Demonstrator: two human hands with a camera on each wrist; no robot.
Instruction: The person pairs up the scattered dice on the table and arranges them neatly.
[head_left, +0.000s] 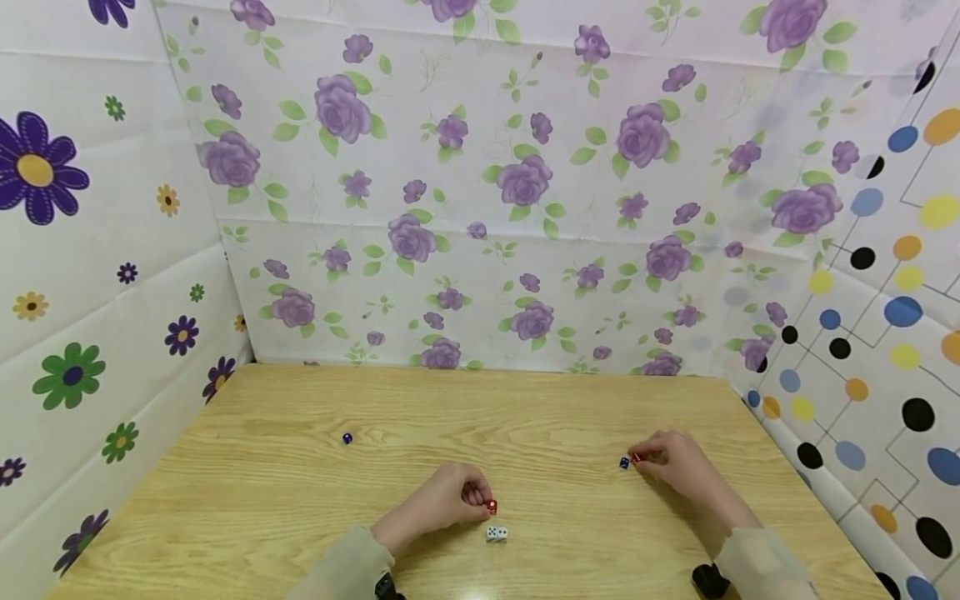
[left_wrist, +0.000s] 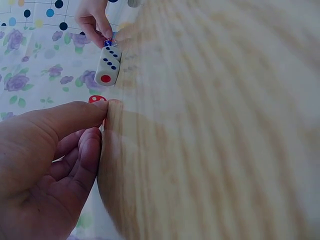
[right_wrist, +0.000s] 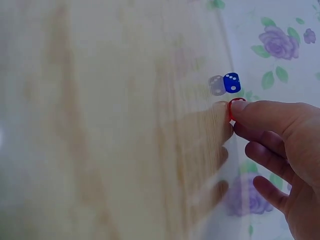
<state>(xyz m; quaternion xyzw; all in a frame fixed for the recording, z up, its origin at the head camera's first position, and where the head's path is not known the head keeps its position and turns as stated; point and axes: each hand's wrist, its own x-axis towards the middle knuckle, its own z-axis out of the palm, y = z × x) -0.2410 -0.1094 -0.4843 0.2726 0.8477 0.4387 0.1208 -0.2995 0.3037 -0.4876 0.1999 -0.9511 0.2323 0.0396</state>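
Note:
My left hand (head_left: 447, 500) pinches a red die (head_left: 492, 506) between thumb and fingertips, low at the tabletop. Just in front of it, toward me, two white dice (head_left: 497, 534) sit side by side; in the left wrist view they show blue pips and one big red pip. Over on the right side, my right hand (head_left: 675, 460) pinches another red die (right_wrist: 237, 107), mostly covered by the thumb. Close to the left of those fingertips lies a blue die (head_left: 624, 462) with white pips. A second blue die (head_left: 347, 438) lies by itself toward the far left.
The wooden tabletop (head_left: 300, 483) is glossy and reflects the dice. Flower-patterned cloth (head_left: 480, 275) hangs along its back edge, with more printed cloth at left and right. Black bands (head_left: 708, 581) with devices sit at both wrists.

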